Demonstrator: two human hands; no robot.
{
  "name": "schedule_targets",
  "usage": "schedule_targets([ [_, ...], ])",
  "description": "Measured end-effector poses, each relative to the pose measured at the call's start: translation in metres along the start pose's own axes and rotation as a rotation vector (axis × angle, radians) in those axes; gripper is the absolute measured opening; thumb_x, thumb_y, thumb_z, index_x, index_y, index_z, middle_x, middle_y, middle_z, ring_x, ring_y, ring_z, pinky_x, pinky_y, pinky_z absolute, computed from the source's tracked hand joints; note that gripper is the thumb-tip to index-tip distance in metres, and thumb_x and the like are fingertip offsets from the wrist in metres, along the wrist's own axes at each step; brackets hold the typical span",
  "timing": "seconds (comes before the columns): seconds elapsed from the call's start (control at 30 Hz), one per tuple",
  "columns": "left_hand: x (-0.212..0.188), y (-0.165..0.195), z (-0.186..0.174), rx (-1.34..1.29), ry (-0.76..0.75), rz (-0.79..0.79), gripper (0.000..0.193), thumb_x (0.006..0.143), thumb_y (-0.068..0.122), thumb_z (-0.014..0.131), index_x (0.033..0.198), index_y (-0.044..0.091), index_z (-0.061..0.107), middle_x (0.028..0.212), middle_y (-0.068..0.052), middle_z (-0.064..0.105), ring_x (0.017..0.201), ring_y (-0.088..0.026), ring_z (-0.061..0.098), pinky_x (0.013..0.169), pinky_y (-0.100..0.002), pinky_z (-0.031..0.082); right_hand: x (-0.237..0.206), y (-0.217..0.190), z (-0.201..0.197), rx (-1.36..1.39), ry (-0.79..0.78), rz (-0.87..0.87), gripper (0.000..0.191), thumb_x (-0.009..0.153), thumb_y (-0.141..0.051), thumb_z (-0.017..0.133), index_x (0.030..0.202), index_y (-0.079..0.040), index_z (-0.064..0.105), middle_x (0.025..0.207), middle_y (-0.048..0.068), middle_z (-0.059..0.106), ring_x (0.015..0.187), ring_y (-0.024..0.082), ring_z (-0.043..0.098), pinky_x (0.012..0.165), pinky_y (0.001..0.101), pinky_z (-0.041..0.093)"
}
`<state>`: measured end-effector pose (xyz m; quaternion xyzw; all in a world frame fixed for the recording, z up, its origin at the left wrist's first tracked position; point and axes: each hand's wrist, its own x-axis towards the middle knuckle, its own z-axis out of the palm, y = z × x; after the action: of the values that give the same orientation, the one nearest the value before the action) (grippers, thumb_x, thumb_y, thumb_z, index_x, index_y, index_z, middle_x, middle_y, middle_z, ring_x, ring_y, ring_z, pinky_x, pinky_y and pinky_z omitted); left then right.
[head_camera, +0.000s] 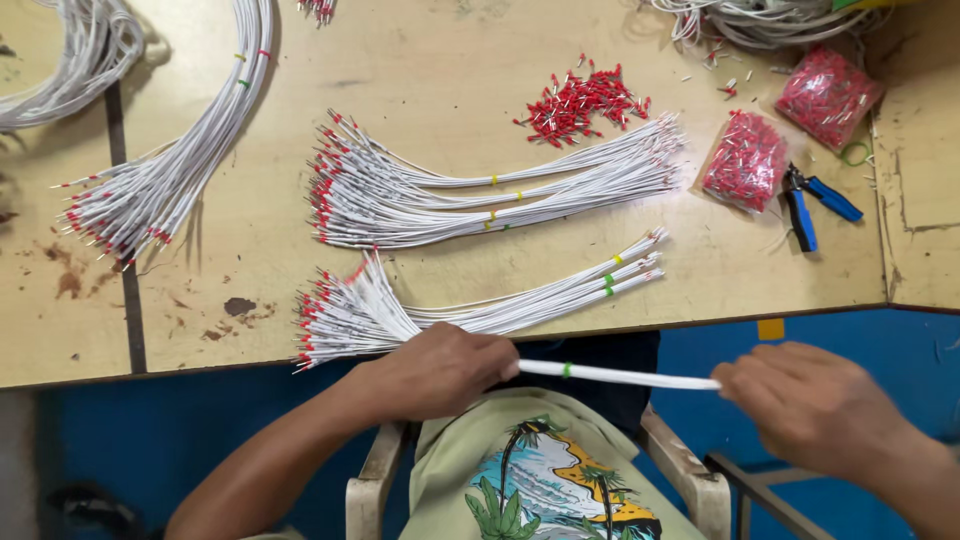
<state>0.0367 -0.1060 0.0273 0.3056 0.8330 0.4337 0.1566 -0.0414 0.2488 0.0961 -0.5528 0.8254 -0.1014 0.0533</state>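
Head view: both hands, left hand (435, 372) and right hand (815, 405), clamp a white wire bundle (610, 375) lying left-right just off the table's near edge (700, 322), open space beneath.

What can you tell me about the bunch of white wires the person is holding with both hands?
The white wire bundle is a thin bunch of white, plastic-coated wires, stretched nearly level between the left hand and the right hand, just in front of the table edge. A small green band ties it near the left hand. Beyond the left hand the wires fan out over the table, each ending in a red tip. The right end is hidden in the right hand.
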Motion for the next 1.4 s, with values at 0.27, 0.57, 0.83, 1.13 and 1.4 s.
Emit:
schedule_targets([
  [0.27, 0.012, 0.001, 0.008, 0.004, -0.035, 0.065, 0.017, 0.101, 0.026, 0.057, 0.107, 0.01, 0.061, 0.09, -0.01, 0.067, 0.072, -0.033, 0.068, 0.06, -0.047, 0.051, -0.011, -0.002, 0.011, -0.041, -0.052, -0.071, 0.023, 0.071, -0.011, 0.069, 0.093, -0.003, 0.069, 0.069, 0.007, 0.066, 0.066, 0.025, 0.069, 0.056, 0.0375, 0.054],
  [0.57, 0.005, -0.007, 0.002, 0.16, 0.006, 0.001, 0.024, 0.103, 0.031, 0.06, 0.1, 0.007, 0.059, 0.083, -0.012, 0.064, 0.072, -0.035, 0.067, 0.058, -0.048, 0.05, -0.028, 0.014, 0.046, -0.095, -0.099, 0.19, 0.009, 0.09, -0.016, 0.073, 0.097, -0.012, 0.071, 0.078, 0.002, 0.065, 0.078, 0.023, 0.069, 0.073, 0.0391, 0.056],
  [0.83, -0.038, -0.058, -0.026, 0.452, 0.179, 0.035, 0.013, 0.095, 0.019, 0.061, 0.095, 0.007, 0.059, 0.081, -0.008, 0.061, 0.072, -0.027, 0.068, 0.061, -0.042, 0.053, -0.031, 0.04, 0.053, -0.09, 0.129, 0.267, 0.019, 0.078, -0.002, 0.067, 0.096, -0.009, 0.067, 0.082, 0.01, 0.063, 0.076, 0.032, 0.065, 0.067, 0.0438, 0.052],
  [1.13, -0.05, -0.029, -0.074, 0.906, 0.371, 0.01, 0.015, 0.102, 0.02, 0.067, 0.1, 0.005, 0.066, 0.084, -0.004, 0.061, 0.077, -0.02, 0.065, 0.069, -0.036, 0.053, 0.029, 0.102, 0.077, -0.183, 0.376, 0.249, 0.012, 0.092, 0.002, 0.068, 0.1, -0.008, 0.066, 0.084, 0.011, 0.061, 0.076, 0.03, 0.064, 0.065, 0.0421, 0.05],
  [1.4, -0.031, -0.065, -0.034, 0.903, 0.529, -0.113, 0.036, 0.09, 0.022, 0.069, 0.118, 0.0, 0.067, 0.131, -0.02, 0.064, 0.113, -0.037, 0.065, 0.104, -0.051, 0.047, 0.109, 0.094, 0.084, -0.315, 0.327, 0.185, 0.044, 0.08, -0.005, 0.071, 0.123, -0.002, 0.067, 0.129, 0.019, 0.066, 0.119, 0.037, 0.063, 0.096, 0.0466, 0.049],
])
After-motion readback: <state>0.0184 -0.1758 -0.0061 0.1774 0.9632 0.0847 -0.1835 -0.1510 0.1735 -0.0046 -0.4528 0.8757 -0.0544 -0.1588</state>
